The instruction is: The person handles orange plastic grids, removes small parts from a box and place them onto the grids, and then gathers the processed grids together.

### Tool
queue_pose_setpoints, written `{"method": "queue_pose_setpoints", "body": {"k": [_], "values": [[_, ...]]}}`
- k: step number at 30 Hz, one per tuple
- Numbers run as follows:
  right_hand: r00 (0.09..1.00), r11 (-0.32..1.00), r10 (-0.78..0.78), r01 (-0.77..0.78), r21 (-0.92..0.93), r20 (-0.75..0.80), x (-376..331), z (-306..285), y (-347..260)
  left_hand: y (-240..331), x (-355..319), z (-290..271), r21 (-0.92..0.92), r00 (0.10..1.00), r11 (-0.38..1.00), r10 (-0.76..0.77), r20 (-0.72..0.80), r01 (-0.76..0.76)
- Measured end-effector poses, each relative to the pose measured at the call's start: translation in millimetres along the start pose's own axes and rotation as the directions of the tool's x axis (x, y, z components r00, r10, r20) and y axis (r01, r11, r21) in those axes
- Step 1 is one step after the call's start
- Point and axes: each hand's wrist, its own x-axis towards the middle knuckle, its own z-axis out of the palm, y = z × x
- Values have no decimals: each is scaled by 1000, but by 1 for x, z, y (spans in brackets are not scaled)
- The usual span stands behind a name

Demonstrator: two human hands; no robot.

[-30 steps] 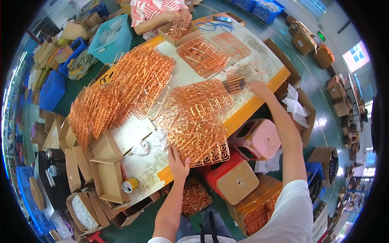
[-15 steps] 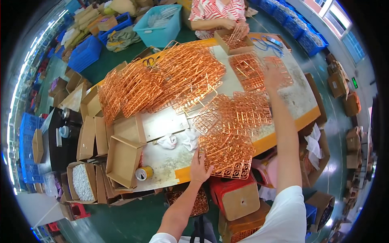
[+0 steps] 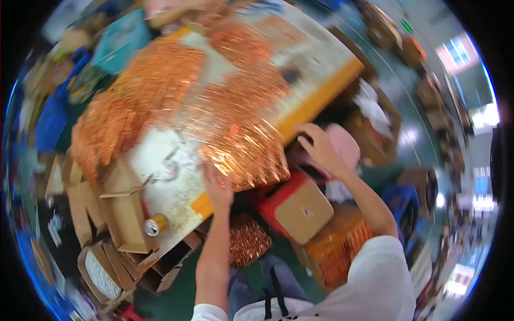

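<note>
Largely blurred: copper grids [image 3: 247, 152], centre; left hand [image 3: 217, 188] at their edge, grip indiscernible; right hand [image 3: 320, 148], right of centre, unclenched.

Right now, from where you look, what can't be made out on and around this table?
All in the head view:
Left hand: motion blur hides whether it grips or only touches the near copper-coloured stack.
Large copper-coloured pile: blur merges its separate pieces.
Co-worker: the top edge cuts off most of the body.
Loose copper-coloured bits, low in the picture: too small and blurred.
</note>
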Motion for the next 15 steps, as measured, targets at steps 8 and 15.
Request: {"method": "queue_pose_setpoints", "body": {"k": [8,15], "values": [[399,402,892,-915,-30,-213,-531,-205,-143,-7,-42,18,-91,953,952,282,-111,-293],[-325,-380,795,-925,-4,-513,-885,-105,-522,18,-148,-6,-168,893,878,447,-44,-448]]}}
